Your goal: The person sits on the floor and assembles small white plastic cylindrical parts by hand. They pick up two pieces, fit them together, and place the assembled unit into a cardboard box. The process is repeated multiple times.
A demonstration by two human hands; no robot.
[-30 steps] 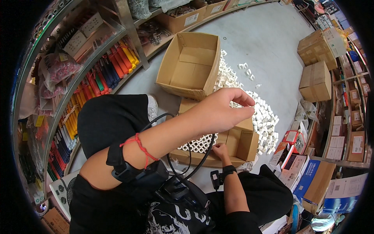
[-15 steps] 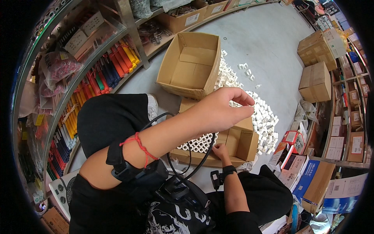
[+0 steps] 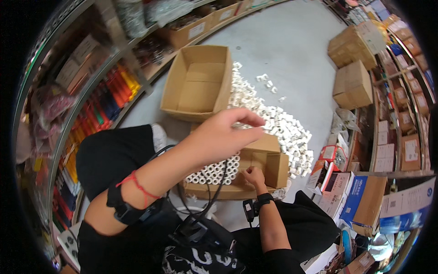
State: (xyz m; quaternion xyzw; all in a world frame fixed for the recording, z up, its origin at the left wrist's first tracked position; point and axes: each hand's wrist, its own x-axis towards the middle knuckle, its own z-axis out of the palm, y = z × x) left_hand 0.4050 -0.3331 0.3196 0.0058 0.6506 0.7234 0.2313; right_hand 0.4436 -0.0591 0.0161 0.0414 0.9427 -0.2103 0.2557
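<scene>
My left hand (image 3: 232,133) hangs palm down over the small cardboard box (image 3: 279,171), its fingers curved and the thumb apart, with nothing visible between them. My right hand (image 3: 253,175) is closed at the near side of that box, inside its bare right part. What its fingers hold, if anything, is hidden. White plastic pipe fittings (image 3: 211,172) stand in rows, open ends up, in the left part of the box. My left forearm covers some of the box. Beyond the box, a loose pile of the same white fittings (image 3: 285,128) lies on the floor.
An open, larger cardboard box (image 3: 196,84) stands beyond my left arm, left of the pile. Shelves (image 3: 137,41) with coloured tools line the left. Closed cartons (image 3: 352,84) and packed shelving stand right. A black cable (image 3: 218,194) loops below my left forearm.
The view has shifted, so the scene sits further left. My left hand has drawn slightly left relative to the pile. My right hand has moved a little deeper into the small box.
</scene>
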